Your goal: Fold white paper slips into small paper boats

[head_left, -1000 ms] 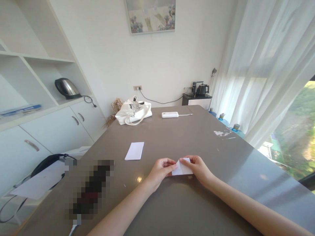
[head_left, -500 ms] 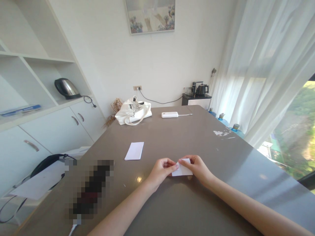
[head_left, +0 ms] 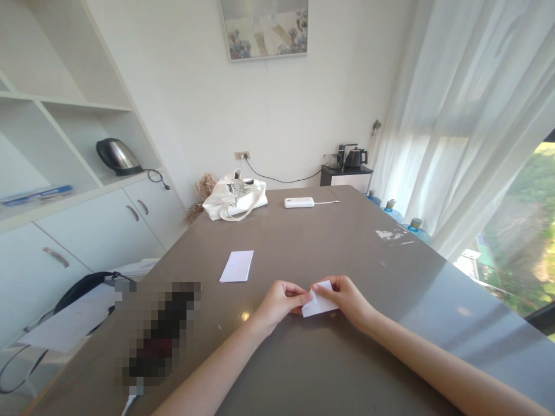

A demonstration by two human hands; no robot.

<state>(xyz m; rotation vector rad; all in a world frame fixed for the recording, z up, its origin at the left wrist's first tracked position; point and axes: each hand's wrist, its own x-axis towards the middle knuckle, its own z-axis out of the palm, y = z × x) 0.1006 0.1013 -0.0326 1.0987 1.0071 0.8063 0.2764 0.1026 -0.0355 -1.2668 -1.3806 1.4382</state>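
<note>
Between my two hands is a small piece of white paper (head_left: 318, 306), held just over the grey table and slightly tilted. My left hand (head_left: 284, 300) pinches its left edge between thumb and fingers. At the upper right part of the paper, my right hand (head_left: 347, 294) grips it with the thumb on top and the fingers behind. Some of the paper is hidden by the thumbs. Farther left on the table lies a flat stack of white paper (head_left: 236, 266), apart from both hands.
On the grey table (head_left: 329, 248) a white bag (head_left: 236, 196) and a white power bank (head_left: 299, 202) with a short cable lie at the far end. A blurred dark object (head_left: 162, 332) with a white cable rests at the left. Blue water bottles (head_left: 416, 228) stand beyond the right edge.
The paper has tilted, its lower left corner dropping a little toward me. Both hands have shifted only slightly, with their grip kept. The stack stays where it was.
</note>
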